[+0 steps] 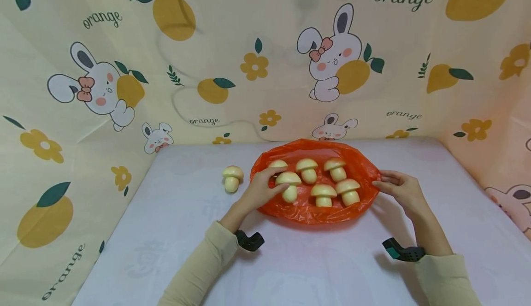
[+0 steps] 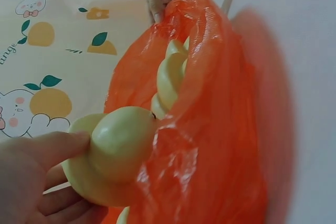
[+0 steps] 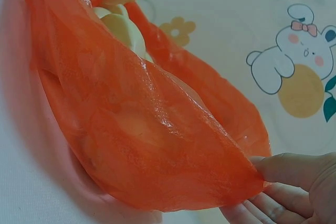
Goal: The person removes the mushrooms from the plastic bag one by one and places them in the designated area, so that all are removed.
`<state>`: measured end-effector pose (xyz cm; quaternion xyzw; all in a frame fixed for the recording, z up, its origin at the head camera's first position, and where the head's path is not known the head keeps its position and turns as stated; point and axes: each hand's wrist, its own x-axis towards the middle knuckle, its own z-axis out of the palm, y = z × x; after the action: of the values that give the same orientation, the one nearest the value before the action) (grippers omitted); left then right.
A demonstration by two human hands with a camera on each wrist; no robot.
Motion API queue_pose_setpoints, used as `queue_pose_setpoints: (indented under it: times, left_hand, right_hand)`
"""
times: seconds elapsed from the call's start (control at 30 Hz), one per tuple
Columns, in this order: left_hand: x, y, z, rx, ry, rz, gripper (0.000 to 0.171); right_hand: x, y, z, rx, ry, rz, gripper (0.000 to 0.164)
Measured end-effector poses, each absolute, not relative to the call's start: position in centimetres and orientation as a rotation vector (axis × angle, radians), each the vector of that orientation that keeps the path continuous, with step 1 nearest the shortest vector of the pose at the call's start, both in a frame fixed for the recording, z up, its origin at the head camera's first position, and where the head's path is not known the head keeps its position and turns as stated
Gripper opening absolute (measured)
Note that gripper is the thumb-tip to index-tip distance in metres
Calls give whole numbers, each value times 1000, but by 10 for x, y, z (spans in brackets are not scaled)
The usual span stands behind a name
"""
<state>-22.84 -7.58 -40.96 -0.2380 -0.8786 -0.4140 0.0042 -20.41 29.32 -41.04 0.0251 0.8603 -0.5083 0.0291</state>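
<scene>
R grip (image 1: 403,190) pinches bag (image 1: 311,215) on tbl (image 1: 323,260) (bunny bkdrop (image 1: 240,25)).

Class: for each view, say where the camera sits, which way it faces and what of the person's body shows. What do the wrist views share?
Head: on the head, facing forward and down at the red bag and mushrooms; left hand, right hand and sleeves show.
Left wrist: on that wrist, facing the gripped mushroom; part of each hand shows.
Right wrist: on that wrist, facing the bag; only the right hand, pinching it, shows.
Shared: bag, mushrooms, backdrop.
</scene>
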Motion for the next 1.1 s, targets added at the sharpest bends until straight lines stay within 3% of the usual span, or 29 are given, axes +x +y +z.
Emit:
queue_pose_setpoints:
  times: [1.1]
  left_hand:
    - [-225, -126, -391, -646, -2624, -1421, 47]
  right_hand:
    - [-204, 295, -409, 62, 2622, -1613, 64]
